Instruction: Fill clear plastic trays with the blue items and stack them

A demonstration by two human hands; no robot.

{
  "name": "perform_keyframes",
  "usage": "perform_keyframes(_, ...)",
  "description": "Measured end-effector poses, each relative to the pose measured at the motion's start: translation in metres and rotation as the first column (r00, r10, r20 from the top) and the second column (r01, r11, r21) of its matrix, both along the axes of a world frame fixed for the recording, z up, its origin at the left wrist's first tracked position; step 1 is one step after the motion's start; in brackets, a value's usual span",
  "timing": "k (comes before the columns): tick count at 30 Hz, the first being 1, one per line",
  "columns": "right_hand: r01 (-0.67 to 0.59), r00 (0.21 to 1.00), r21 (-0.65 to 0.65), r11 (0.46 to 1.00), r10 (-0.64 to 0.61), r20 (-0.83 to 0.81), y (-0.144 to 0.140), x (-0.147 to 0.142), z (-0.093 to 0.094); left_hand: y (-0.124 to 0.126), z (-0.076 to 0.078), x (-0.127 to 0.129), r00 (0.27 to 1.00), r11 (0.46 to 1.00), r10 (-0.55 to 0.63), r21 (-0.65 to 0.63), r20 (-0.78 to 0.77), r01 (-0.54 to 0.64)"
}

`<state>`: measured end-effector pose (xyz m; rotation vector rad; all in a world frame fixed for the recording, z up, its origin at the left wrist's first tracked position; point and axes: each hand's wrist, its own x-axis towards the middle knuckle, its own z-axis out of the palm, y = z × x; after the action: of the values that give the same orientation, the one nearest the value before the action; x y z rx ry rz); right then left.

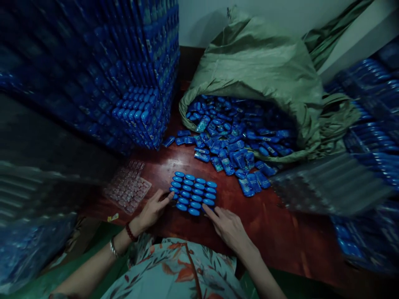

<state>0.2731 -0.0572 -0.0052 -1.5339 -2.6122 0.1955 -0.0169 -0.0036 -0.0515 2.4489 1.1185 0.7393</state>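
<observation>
A block of small, glossy blue oval-topped packs (pixel 193 193) stands in close rows on the reddish table, right in front of me. My left hand (pixel 155 209) is at the block's left side, its thumb and index finger stretched toward the outer packs. At the front right corner, my right hand (pixel 228 226) reaches in with its index finger extended against the packs; the other fingers are loosely bent. Neither hand visibly lifts anything. Whatever lies under the right fingertips is hidden. A clear plastic blister tray (pixel 134 195) lies left of my left hand.
A green woven sack (pixel 258 62) spills loose blue packs (pixel 229 155) onto the table (pixel 264 232). Tall stacks of filled blue trays (pixel 137 112) rise at left; more filled trays (pixel 370 137) stand at right. Stacked clear trays (pixel 330 182) stick out over the table's right side.
</observation>
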Motion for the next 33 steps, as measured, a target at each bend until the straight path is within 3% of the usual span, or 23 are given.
perform_keyframes(3, -0.017, 0.997, -0.049, 0.999, 0.013, -0.078, 0.005, 0.004, -0.003, 0.005, -0.003, 0.001, 1.000, 1.000, -0.010, -0.009, 0.028, 0.010)
perform_keyframes(7, -0.041, 0.992, -0.176, 0.984, 0.019, -0.127, 0.016, 0.006, 0.006, 0.013, 0.010, -0.005, 0.983, 0.977, -0.181, 0.112, -0.042, 0.184)
perform_keyframes(11, -0.034, 0.983, -0.234, 0.972, -0.009, -0.183, 0.022, 0.007, 0.012, 0.018, 0.020, -0.010, 0.958, 0.958, -0.262, 0.090, -0.120, 0.273)
perform_keyframes(18, 0.006, 0.973, -0.280, 0.960, -0.071, -0.221, 0.024, 0.008, 0.010, 0.010, 0.021, 0.002, 0.998, 0.998, -0.057, 0.019, 0.031, 0.057)
perform_keyframes(25, 0.016, 0.932, -0.188, 0.982, -0.083, -0.354, 0.020, 0.009, 0.011, 0.003, 0.029, 0.003, 0.990, 0.982, -0.019, 0.184, -0.139, 0.045)
perform_keyframes(28, 0.111, 0.872, -0.052, 0.993, -0.122, -0.474, 0.038, 0.013, 0.012, 0.031, 0.039, 0.004, 0.996, 0.994, 0.012, 0.111, -0.088, -0.003)
perform_keyframes(30, 0.227, 0.848, 0.005, 0.974, -0.195, -0.493, 0.066, 0.013, 0.015, 0.068, 0.047, 0.011, 0.991, 0.992, 0.121, 0.035, -0.060, -0.119)
perform_keyframes(33, 0.289, 0.907, -0.049, 0.956, -0.290, -0.305, 0.125, 0.003, 0.020, 0.136, 0.055, 0.035, 0.914, 0.945, 0.304, -0.040, -0.271, -0.326)
